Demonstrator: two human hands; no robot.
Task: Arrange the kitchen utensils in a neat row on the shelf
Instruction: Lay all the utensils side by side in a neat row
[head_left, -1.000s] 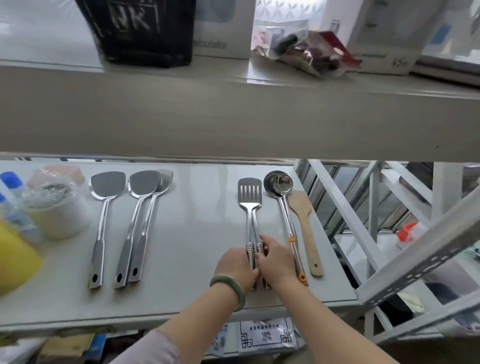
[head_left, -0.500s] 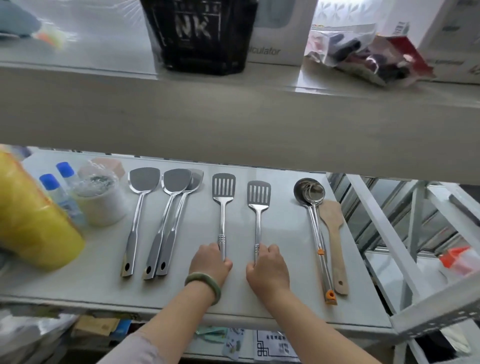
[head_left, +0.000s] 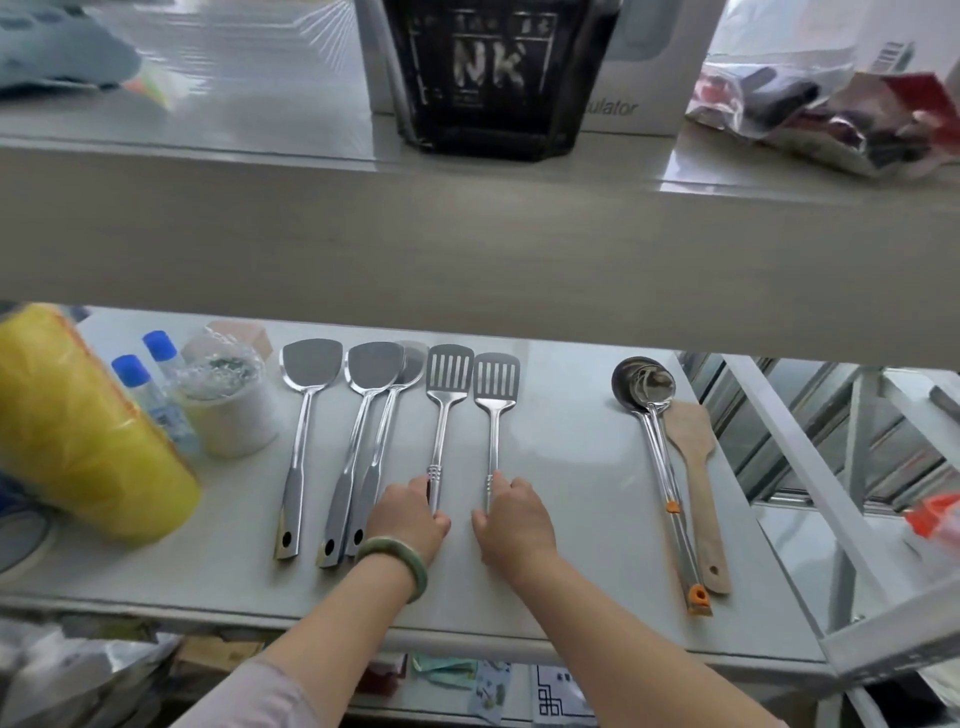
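Note:
Steel utensils lie side by side on the white shelf (head_left: 571, 467), handles toward me. From the left: a solid turner (head_left: 306, 395), two overlapping solid turners (head_left: 376, 395), then two slotted turners. My left hand (head_left: 410, 519), with a green bangle on the wrist, grips the handle of the left slotted turner (head_left: 448, 379). My right hand (head_left: 511, 519) grips the handle of the right slotted turner (head_left: 496, 384). Further right lie steel ladles (head_left: 647, 389) with an orange-tipped handle and a wooden spatula (head_left: 693, 457).
A yellow roll (head_left: 78, 431), two blue-capped bottles (head_left: 140, 384) and a wrapped white cup (head_left: 228, 400) stand at the shelf's left. The upper shelf board (head_left: 467, 244) overhangs, bearing a black container (head_left: 488, 73), boxes and a bag. White rack bars (head_left: 800, 467) run on the right.
My hands split the two stacked slotted turners apart, then slid both leftward next to the solid turners. A wide gap has opened between them and the ladles.

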